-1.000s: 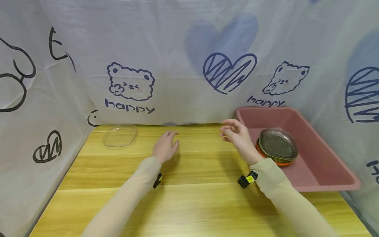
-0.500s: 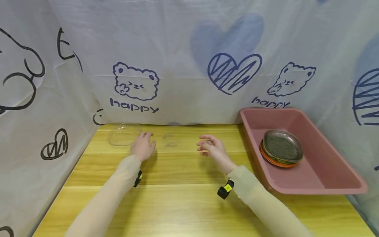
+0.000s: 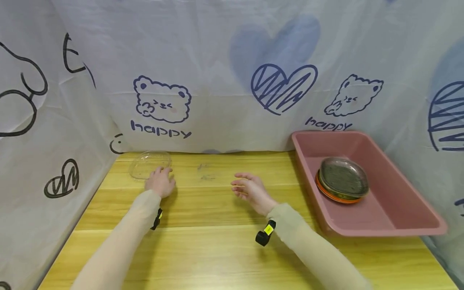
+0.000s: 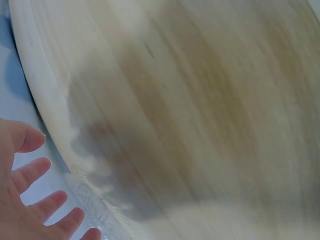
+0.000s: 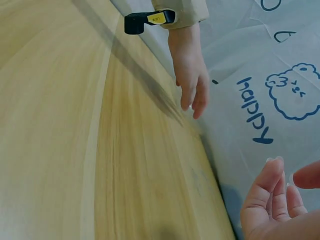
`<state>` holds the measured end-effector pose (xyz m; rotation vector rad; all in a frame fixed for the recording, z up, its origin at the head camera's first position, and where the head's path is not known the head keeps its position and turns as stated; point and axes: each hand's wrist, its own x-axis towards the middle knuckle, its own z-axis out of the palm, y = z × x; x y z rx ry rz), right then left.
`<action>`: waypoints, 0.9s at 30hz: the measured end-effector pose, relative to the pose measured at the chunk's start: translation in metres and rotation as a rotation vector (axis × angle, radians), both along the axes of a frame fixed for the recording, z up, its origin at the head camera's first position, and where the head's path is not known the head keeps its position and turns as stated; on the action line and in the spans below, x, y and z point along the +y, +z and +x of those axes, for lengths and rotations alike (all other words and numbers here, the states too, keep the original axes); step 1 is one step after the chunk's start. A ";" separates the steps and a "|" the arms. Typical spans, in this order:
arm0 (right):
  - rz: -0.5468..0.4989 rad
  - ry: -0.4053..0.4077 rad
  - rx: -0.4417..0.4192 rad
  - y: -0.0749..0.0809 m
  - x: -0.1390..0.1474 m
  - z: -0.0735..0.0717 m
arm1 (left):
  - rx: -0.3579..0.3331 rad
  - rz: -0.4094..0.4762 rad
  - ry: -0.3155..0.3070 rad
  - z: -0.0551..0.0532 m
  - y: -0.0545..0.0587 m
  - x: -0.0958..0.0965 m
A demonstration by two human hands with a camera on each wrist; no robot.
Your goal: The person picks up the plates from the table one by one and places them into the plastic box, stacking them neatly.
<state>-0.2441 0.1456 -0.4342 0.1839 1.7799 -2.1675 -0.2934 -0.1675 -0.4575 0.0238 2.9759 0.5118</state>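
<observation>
A clear, shallow round dish or lid (image 3: 139,166) lies on the table's back left; its exact kind is hard to tell. My left hand (image 3: 159,182) hovers just in front of its right side, fingers spread and holding nothing. In the left wrist view the transparent dish (image 4: 95,207) shows beyond the fingertips, apart from them. My right hand (image 3: 253,193) hangs over the middle of the table with loosely bent fingers and nothing between them. Farther right, a stack of round dishes (image 3: 343,177), with a dark see-through one on top and an orange one at the bottom, sits in the pink tub.
The pink tub (image 3: 406,193) stands at the table's right side. White cloth (image 3: 217,80) with drawn bears and hearts hangs along the back and both sides. Faint marks (image 3: 206,177) show on the wooden table (image 3: 203,249) between the hands.
Both hands have moved left: the left one from mid-table to the clear dish, the right one away from the tub's edge. The dish and the stack have stayed put.
</observation>
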 end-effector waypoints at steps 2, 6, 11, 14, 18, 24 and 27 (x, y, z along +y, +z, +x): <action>-0.016 0.003 -0.018 -0.001 -0.002 0.000 | -0.002 0.000 0.002 0.000 -0.002 -0.003; -0.041 -0.001 -0.050 -0.003 -0.007 0.000 | 0.000 -0.006 0.000 0.001 -0.005 -0.007; -0.062 0.006 -0.068 -0.006 -0.010 0.000 | -0.004 -0.010 -0.006 0.003 -0.005 -0.008; -0.065 0.013 -0.069 -0.006 -0.011 0.001 | -0.007 -0.017 -0.008 0.003 -0.005 -0.007; -0.069 0.022 -0.072 -0.007 -0.012 0.002 | -0.008 -0.030 -0.020 0.005 -0.005 -0.007; -0.093 0.032 -0.096 -0.006 -0.012 0.002 | 0.033 -0.066 -0.045 0.002 -0.007 -0.008; -0.105 0.039 -0.100 -0.005 -0.013 0.002 | 0.070 -0.079 -0.056 0.001 -0.008 -0.008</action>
